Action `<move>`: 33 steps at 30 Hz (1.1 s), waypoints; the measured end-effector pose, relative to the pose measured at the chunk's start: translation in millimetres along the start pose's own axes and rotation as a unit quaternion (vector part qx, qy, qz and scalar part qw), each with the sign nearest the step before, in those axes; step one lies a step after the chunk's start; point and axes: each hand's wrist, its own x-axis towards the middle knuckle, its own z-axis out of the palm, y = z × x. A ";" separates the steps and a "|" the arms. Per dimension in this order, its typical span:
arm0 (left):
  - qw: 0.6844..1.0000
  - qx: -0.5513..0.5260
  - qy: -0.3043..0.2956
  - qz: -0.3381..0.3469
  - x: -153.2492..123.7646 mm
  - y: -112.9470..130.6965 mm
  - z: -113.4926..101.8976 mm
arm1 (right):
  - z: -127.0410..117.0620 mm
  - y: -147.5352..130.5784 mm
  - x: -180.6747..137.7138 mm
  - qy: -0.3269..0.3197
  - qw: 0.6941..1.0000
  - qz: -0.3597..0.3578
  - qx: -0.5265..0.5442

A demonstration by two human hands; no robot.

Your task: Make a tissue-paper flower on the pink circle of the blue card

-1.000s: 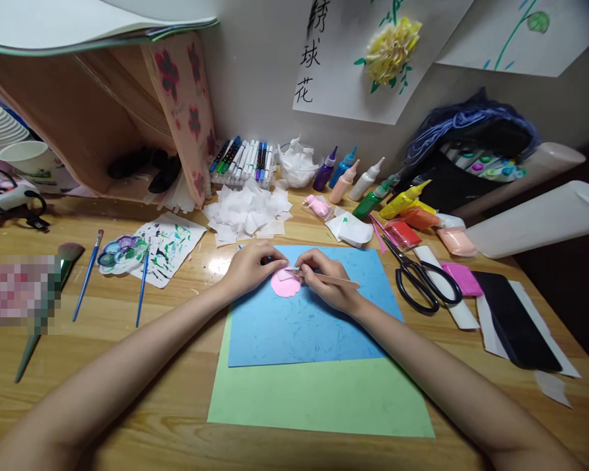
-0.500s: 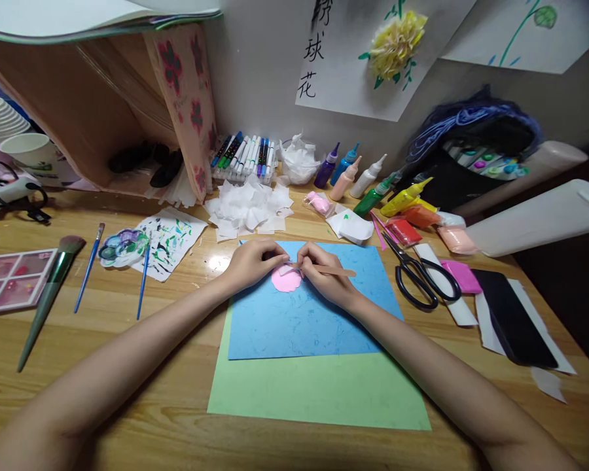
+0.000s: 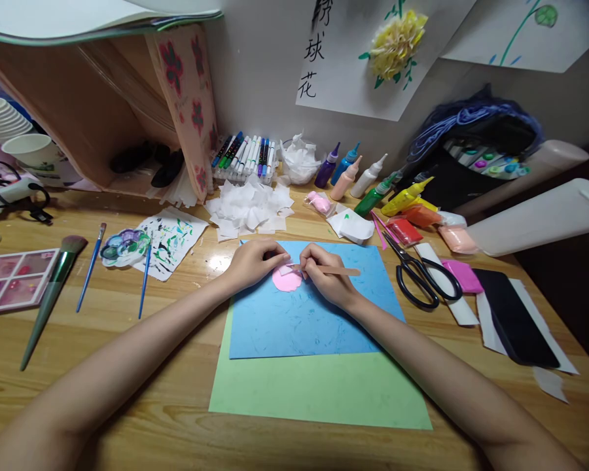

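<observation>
On a blue rectangular sheet (image 3: 314,327) at center frame, a flat, round pink disc (image 3: 287,282) lies between the left hand (image 3: 258,263), whose grip is unclear, and the equally near right hand (image 3: 326,275), pinching a slim tan stick (image 3: 342,270) aimed left.

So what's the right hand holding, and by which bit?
The right hand pinches a flat brown wooden-looking stick near the end towards the round pink disc.

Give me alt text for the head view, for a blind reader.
A person's right hand holds a flat brown stick, its tip near a pink disc on a blue sheet, with the left hand beside the disc. White paper scraps and squeeze bottles sit beyond; black-handled scissors lie to the right.
</observation>
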 end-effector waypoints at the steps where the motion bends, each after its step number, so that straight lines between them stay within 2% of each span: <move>1: 1.000 0.001 -0.001 -0.001 0.0 0.1 0.0 | 0.3 -0.6 0.0 0.000 1.000 -0.001 -0.007; 14: 1.000 0.017 -0.002 -0.004 0.9 2.2 -0.4 | 1.1 -1.2 1.5 -0.006 1.000 -0.003 -0.021; 24: 1.000 0.024 -0.005 0.000 1.0 4.2 -1.4 | 2.2 -0.1 3.3 0.001 1.000 0.022 0.021; 30: 1.000 0.024 -0.008 0.000 0.9 3.9 -1.5 | 0.2 -0.5 0.4 0.024 1.000 -0.004 0.016; 33: 1.000 0.021 -0.008 0.004 0.7 3.0 -1.2 | -0.5 -2.5 -0.8 0.008 1.000 -0.015 0.000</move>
